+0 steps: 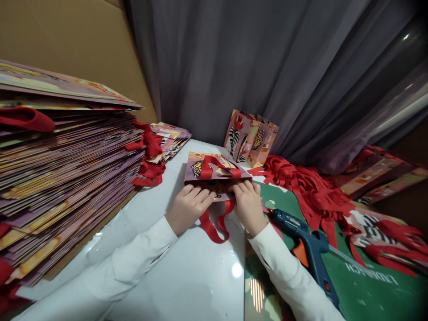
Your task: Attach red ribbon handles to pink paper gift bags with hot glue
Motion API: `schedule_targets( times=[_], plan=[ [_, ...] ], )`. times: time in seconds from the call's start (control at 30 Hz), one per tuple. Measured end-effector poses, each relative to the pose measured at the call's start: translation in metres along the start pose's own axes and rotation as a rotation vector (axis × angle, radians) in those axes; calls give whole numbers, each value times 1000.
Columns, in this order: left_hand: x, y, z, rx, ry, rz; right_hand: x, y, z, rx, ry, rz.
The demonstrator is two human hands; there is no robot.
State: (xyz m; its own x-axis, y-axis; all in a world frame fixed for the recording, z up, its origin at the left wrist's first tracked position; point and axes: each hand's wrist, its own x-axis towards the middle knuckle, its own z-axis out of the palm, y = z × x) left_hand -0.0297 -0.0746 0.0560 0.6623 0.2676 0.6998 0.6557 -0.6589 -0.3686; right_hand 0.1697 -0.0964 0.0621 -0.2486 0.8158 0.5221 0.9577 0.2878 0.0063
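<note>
A flat paper gift bag [214, 171] with a butterfly print and red ribbon handles lies on the white table [187, 276] in front of me. My left hand [188, 206] presses on its near left edge, fingers curled over the paper. My right hand [247, 206] grips the near right edge. One red ribbon handle [214, 225] loops out toward me between my hands; the other handle [217, 167] lies on top of the bag.
A tall stack of flat printed bags [63, 178] fills the left. A blue glue gun [307, 245] lies on a green mat [364, 285] at my right. Cut red ribbons [307, 187] are piled beyond it. Upright finished bags [250, 138] stand by the grey curtain.
</note>
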Motion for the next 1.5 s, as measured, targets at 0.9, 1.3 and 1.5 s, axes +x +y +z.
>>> schedule_targets(
  times=[0.9,1.3,1.5],
  plan=[
    [0,-6,-2,-9,-23,-49,-3,18,8,-104,118,-185],
    [0,-3,-3,-20,6,-38,-2,11,0,-110,41,-186],
    [1,-7,-6,-4,16,-65,-4,0,-3,-129,50,-177]
  ],
)
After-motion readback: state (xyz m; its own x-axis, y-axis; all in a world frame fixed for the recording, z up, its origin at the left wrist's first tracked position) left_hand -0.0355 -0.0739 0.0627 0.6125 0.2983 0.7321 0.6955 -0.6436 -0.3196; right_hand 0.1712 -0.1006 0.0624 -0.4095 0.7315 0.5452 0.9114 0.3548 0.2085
